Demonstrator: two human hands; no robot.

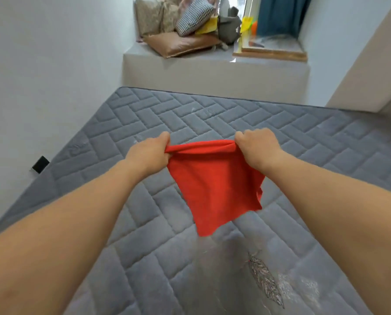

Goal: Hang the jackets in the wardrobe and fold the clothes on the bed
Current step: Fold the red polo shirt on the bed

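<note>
Grey quilted bedding covers the bed [144, 201], its brick-pattern stitching running to a white wall on the left and a raised ledge [212, 73] at the far end. Cushions [167, 21] pile on that ledge beside a teal curtain [278, 14]. Above the bed's middle, the left hand [149, 153] and right hand [258, 146] each grip a top corner of a red garment [215, 187], which hangs down between them.

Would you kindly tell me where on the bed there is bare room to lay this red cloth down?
The grey quilted mattress lies bare beyond both hands, up to the grey ledge, and leftward to the white wall. The ledge is crowded with cushions. The red cloth hangs above the near middle.
</note>
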